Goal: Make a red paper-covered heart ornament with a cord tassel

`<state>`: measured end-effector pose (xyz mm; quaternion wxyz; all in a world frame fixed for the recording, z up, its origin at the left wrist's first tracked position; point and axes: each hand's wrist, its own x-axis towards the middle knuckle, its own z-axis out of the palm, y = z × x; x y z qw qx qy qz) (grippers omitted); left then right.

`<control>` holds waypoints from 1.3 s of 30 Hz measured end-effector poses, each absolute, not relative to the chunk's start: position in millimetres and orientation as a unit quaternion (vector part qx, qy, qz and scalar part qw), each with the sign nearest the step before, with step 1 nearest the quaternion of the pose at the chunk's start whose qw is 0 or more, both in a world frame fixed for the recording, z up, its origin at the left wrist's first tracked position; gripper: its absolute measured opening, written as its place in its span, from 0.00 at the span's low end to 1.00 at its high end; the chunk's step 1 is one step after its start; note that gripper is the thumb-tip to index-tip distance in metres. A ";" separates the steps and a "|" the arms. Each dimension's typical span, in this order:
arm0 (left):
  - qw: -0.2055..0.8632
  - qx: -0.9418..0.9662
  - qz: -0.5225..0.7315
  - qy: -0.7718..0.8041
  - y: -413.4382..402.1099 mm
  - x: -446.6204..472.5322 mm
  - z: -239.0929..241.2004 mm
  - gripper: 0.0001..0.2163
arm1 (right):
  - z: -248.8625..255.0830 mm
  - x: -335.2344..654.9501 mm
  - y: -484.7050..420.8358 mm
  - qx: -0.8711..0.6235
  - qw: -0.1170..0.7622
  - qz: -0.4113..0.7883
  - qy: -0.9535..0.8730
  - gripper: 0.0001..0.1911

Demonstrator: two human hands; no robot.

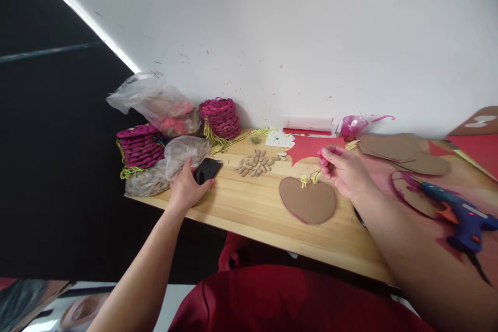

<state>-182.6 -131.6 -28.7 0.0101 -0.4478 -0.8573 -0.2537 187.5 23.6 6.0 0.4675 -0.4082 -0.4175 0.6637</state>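
Observation:
At the left front of the wooden table, my left hand has its thumb and fingers around the edge of a black phone lying flat. My right hand is closed in a pinch above the upper right of a brown cardboard heart. Its fingertips look pink, and anything between them is too small to make out. Small yellow cords lie at the heart's top edge. Between my hands is a pile of pistachio-like shells or nuts.
Two magenta woven baskets and plastic bags crowd the left. Red paper lies behind the heart. Cardboard shapes, a blue glue gun and a pink-stained cup are at right. A wall backs the table.

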 end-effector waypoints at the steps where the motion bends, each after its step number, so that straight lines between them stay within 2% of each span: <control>1: -0.008 -0.454 -0.282 -0.845 -135.0 -186.9 -27.7 0.46 | 6.0 187.9 23.9 -0.408 0.470 0.661 -0.419 0.28; 4: -0.036 -0.474 -0.400 -0.783 -149.0 -198.7 -23.4 0.35 | 6.5 187.5 23.6 -0.408 0.470 0.658 -0.423 0.28; 7: -0.024 -0.470 -0.466 -0.750 -163.7 -203.7 -19.8 0.25 | 7.5 186.2 21.9 -0.410 0.461 0.663 -0.424 0.28; 13: -0.058 -0.434 -0.546 -0.714 -180.8 -200.1 -19.0 0.25 | 7.8 186.3 21.0 -0.417 0.465 0.653 -0.429 0.28; 21: -0.085 -0.485 -0.468 -0.734 -185.9 -201.2 -24.0 0.26 | 6.6 186.3 20.1 -0.413 0.460 0.647 -0.447 0.26; 27: -0.141 -0.544 -0.457 -0.690 -152.8 -199.9 -25.4 0.29 | 4.3 186.3 22.0 -0.417 0.454 0.639 -0.461 0.26; 33: -0.105 -0.599 -0.516 -0.604 -120.0 -175.5 -1.5 0.27 | 4.3 187.3 23.0 -0.421 0.458 0.635 -0.458 0.26; 39: -0.113 -0.580 -0.561 -0.580 -121.5 -157.3 -3.0 0.25 | 4.4 186.6 22.8 -0.420 0.460 0.628 -0.467 0.25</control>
